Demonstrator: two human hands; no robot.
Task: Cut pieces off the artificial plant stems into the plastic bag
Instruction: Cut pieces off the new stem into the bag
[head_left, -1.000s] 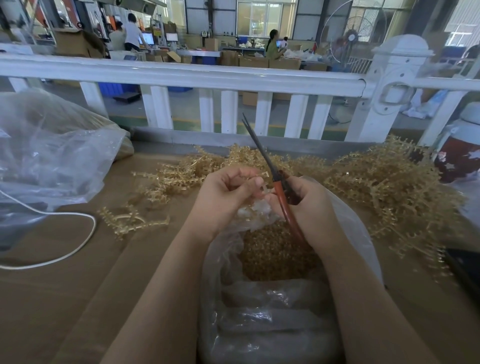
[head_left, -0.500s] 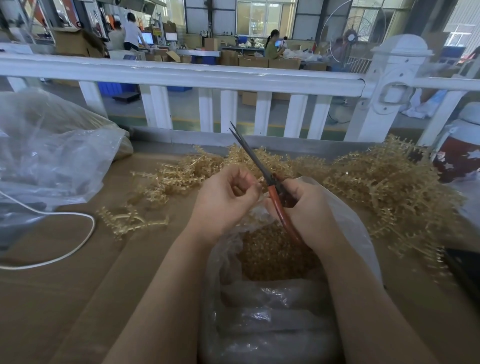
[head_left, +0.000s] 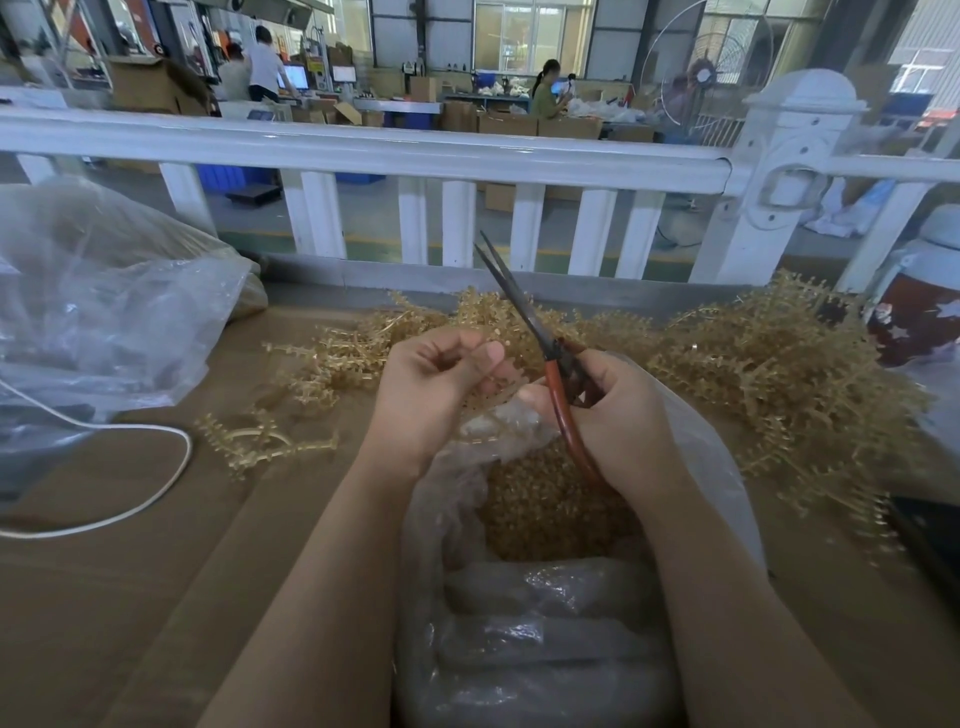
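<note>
scissors (head_left: 524, 317) sit gripped in your right hand (head_left: 618, 415), blades nearly closed; your left hand (head_left: 431, 389) pinches a gold stem piece (head_left: 493, 382) over the plastic bag (head_left: 545, 623).

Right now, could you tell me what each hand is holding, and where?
Right hand grips the scissors by their red handles. Left hand pinches something small; it cannot be made out.

I read even, soft daylight from the far windows (head_left: 524, 31) | weak shadows | glare on the white railing (head_left: 363, 150) | edges bowed by wide-angle lens | right margin blurred
</note>
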